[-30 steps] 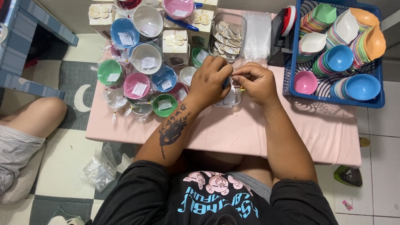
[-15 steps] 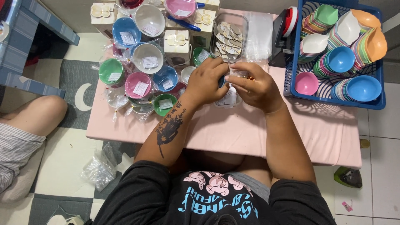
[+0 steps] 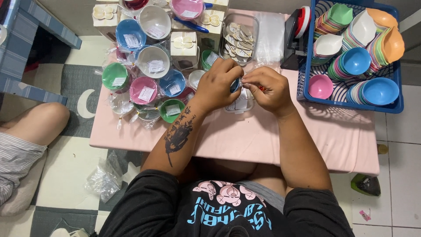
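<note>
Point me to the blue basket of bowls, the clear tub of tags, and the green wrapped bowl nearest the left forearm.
blue basket (image 3: 351, 105), head view, front rim.
clear tub of tags (image 3: 239, 37), head view, tags inside.
green wrapped bowl (image 3: 172, 110), head view, bowl's centre.

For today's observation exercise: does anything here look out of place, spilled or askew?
Mostly orderly, but a crumpled clear plastic bag lies on the floor beside the pink table, and a small pink scrap sits on the tiles at right.

Two hands, left hand (image 3: 219, 85) and right hand (image 3: 268, 90), one pink table (image 3: 263, 140), one blue basket (image 3: 307, 83) of stacked bowls, one clear tray (image 3: 254, 26) of tags, about nine wrapped bowls (image 3: 144, 90).
</note>
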